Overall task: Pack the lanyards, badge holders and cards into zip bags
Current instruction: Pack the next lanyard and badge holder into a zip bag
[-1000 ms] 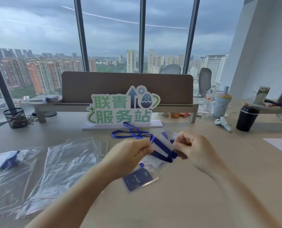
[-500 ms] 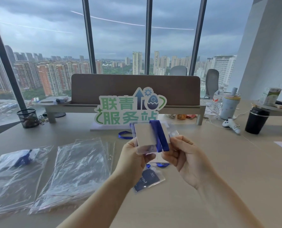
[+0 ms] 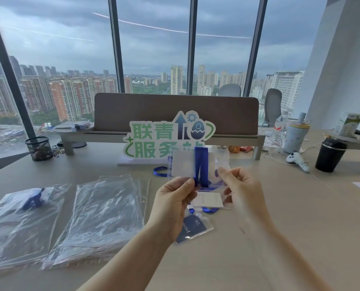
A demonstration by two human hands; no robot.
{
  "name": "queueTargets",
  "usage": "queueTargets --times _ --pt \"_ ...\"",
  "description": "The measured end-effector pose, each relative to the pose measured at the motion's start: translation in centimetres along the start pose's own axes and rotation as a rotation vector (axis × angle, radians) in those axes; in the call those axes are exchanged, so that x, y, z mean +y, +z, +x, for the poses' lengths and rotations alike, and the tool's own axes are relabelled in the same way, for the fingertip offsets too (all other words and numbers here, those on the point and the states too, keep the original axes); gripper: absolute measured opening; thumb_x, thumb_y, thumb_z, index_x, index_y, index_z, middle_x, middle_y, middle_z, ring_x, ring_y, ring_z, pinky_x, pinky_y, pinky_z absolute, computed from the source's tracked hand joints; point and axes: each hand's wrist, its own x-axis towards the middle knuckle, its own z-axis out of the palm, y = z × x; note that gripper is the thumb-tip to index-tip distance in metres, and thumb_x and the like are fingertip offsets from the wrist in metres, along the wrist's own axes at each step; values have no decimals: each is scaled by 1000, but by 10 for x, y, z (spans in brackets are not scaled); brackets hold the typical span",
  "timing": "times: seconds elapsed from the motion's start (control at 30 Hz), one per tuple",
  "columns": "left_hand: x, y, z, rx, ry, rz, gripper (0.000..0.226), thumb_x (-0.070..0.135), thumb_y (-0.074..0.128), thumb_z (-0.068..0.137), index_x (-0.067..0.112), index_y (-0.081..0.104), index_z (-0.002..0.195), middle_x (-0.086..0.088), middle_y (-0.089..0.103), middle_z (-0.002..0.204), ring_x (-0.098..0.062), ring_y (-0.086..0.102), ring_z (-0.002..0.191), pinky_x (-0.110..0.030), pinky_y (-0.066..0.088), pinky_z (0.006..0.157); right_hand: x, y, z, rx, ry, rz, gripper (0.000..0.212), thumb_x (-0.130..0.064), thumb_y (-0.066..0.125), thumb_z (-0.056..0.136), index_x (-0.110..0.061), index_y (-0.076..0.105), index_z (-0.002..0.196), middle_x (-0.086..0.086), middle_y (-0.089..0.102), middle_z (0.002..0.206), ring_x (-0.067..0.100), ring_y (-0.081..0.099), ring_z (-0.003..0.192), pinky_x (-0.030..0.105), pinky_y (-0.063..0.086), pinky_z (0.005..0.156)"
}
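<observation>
**Wrapped set held by one edge; bags well off to the left**

Your left hand (image 3: 175, 203) pinches the badge holder (image 3: 183, 165) with lanyard (image 3: 200, 164) wound round it, above the worktop (image 3: 280, 238). Your right hand (image 3: 241, 191) hovers just beside, fingers loosely spread, apparently holding nothing. The slick wrap may unwind. Empty zip bags (image 3: 103, 217) lie left; reaching across could snag the loose sets below.
</observation>
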Motion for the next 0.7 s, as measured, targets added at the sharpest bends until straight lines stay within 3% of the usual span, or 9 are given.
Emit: queueTargets --times 0.1,0.17,0.2,0.27,0.37,0.5,0.57,0.63,0.7 --pt "5 -9 3 -8 0 99 25 3 59 88 11 73 70 -12 73 79 -19 66 74 -28 50 75 -9 -9 14 -29 -169 -112 21 -36 69 86 -22 64 101 -4 69 91 7 64 72 30 54 64" --pt "8 -17 4 -35 -2 195 25 4 59 89 13 71 69 -10 73 77 -18 68 72 -26 52 68 -18 -12 23 -240 -223 -202 28 -37 67 87 -24 64 112 -10 71 92 12 68 81 37 58 73" --pt "10 -21 4 -39 -6 229 24 3 59 88 13 70 69 -10 72 76 -18 68 70 -25 52 64 -21 -11 25 -361 -201 -217 25 -30 66 90 -20 65 113 -9 73 88 13 69 77 38 59 72" --pt "12 -30 6 -31 -8 317 19 5 60 88 12 68 72 -10 72 76 -17 69 69 -24 53 62 -25 -4 27 -511 -117 -245 18 -14 63 93 -11 67 110 2 74 81 10 67 61 26 57 58" --pt "14 -43 7 -24 -7 426 14 7 64 87 13 68 75 -5 73 71 -14 68 65 -27 53 66 -18 9 29 -577 -86 -364 7 -9 64 91 -9 70 96 11 72 76 12 61 48 20 49 46" --pt "24 -66 6 -41 -50 577 4 14 67 86 12 70 84 -5 75 77 -17 71 72 -25 55 67 2 29 24 -589 -86 -378 9 -8 64 91 -12 70 86 14 75 78 24 63 57 26 52 47" --pt "34 -93 11 -12 -39 795 4 20 70 84 20 71 88 -1 76 84 -17 71 80 -26 54 72 11 38 18 -567 -100 -371 7 -7 63 91 -5 70 91 19 74 83 29 64 58 30 55 48" --pt "48 -130 13 15 -25 1162 15 25 74 80 29 70 94 8 73 95 -10 67 84 -26 51 78 21 45 14 -563 -112 -385 8 -8 63 92 -4 69 93 18 74 83 36 69 63 38 57 54" --pt "60 -165 7 -48 -156 1491 35 34 76 75 31 66 109 15 64 111 -6 62 97 -23 46 85 28 50 8 -584 -98 -379 7 -9 62 92 -6 69 92 17 74 81 37 71 68 38 58 55"
